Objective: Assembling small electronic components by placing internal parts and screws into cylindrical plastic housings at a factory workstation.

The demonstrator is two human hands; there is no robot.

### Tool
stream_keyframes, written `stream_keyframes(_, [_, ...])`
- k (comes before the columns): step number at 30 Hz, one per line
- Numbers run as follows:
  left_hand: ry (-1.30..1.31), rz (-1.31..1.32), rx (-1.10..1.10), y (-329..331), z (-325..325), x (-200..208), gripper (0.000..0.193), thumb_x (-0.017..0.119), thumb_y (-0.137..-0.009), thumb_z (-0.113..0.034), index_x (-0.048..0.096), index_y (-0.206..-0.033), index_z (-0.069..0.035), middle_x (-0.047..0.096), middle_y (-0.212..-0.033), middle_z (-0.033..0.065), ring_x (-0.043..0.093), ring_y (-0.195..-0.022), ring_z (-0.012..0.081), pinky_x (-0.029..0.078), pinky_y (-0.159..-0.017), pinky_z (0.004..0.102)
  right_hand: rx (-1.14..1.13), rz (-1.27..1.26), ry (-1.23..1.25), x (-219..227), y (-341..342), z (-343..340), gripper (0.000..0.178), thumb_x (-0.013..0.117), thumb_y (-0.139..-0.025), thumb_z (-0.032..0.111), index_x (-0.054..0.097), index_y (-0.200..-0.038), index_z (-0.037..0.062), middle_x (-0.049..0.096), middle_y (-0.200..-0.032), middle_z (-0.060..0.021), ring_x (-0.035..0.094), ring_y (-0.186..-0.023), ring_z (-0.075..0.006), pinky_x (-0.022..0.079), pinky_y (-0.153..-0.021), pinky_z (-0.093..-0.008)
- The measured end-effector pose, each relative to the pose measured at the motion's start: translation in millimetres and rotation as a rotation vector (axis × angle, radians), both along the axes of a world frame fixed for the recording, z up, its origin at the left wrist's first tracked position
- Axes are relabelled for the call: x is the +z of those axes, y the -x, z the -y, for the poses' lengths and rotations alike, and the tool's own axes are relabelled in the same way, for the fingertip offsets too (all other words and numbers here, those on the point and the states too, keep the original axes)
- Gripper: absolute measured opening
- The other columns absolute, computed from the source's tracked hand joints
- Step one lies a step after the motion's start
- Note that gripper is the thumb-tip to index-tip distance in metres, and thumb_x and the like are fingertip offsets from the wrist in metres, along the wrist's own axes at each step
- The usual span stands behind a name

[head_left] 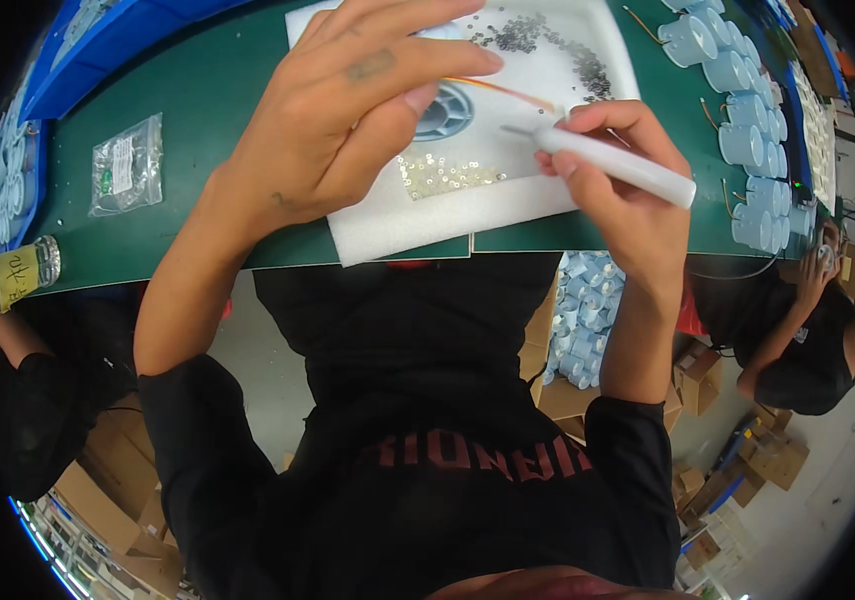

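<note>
Green surface (pixel 202 75) under all; white foam tray (pixel 377 230) on it, my landmark.

Left hand (pixel 342 120): over the tray's left side, fingers bent; whether pinching or just curled, cannot tell. Right hand (pixel 622 170): at the tray's right edge, pinching a white pen-shaped tool (pixel 642 172), tip pointing inward over the tray. If that pinch loosens, tool could roll or drop.

Light-blue spoked disc (pixel 447 113): mid-tray, beside the left thumb; a knock could shift it.

Red-yellow wires (pixel 487 85): span between the hands above the tray; pulling the hands apart could strain them, a tool slip could nick them.

Pale washers (pixel 447 175), near edge of tray; dark rings (pixel 519 35), far side. Both loose: a brushing wrist or tilted foam could scatter or mix them.
</note>
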State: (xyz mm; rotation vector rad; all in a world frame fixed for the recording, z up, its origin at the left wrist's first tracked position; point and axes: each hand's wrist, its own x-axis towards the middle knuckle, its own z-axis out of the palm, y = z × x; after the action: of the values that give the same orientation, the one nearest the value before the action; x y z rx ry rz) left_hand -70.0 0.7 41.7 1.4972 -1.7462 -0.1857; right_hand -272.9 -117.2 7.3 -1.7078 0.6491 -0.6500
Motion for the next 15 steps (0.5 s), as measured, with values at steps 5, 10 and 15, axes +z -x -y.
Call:
stream_keyframes(5, [0.003, -0.312, -0.038, -2.4, -1.5, -9.8, 0.026, 0.056, -0.079, 0.004, 0.064, -0.103, -0.002, 0.057, -0.114, 0.0248, 0.056, -0.109, 0.029, 0.046, -0.091, 0.0371, 0.091, -0.077, -0.052, 4.7, -6.1, 0.2, 0.014, 0.066, -0.077, 0.003, 0.064, -0.091, -0.0004, 0.064, -0.075, -0.0027, 0.056, -0.066, -0.0048, 0.042, -0.056, -0.0173])
stream_keyframes(10, [0.11, -0.586, -0.155, -5.8, 2.6, -25.9, 0.021, 0.053, -0.083, -0.001, 0.061, -0.102, -0.002, 0.059, -0.109, 0.0238, 0.058, -0.103, 0.0266, 0.047, -0.087, 0.0349, 0.082, -0.231, 0.084, 14.2, -19.6, -5.3, 0.01, 0.069, -0.076, 0.007, 0.067, -0.084, 0.0006, 0.063, -0.069, -0.0008, 0.054, -0.061, -0.0043, 0.041, -0.052, -0.0175])
stream_keyframes(15, [0.231, -0.834, -0.263, -10.7, -5.8, -35.0, 0.017, 0.051, -0.087, -0.005, 0.058, -0.101, -0.002, 0.061, -0.105, 0.0228, 0.06, -0.096, 0.0243, 0.049, -0.083, 0.0327, 0.146, -0.163, 0.093, 7.7, -28.9, -4.2, 0.009, 0.07, -0.076, 0.009, 0.068, -0.081, 0.0015, 0.063, -0.066, -0.0001, 0.053, -0.059, -0.0032, 0.04, -0.051, -0.0173])
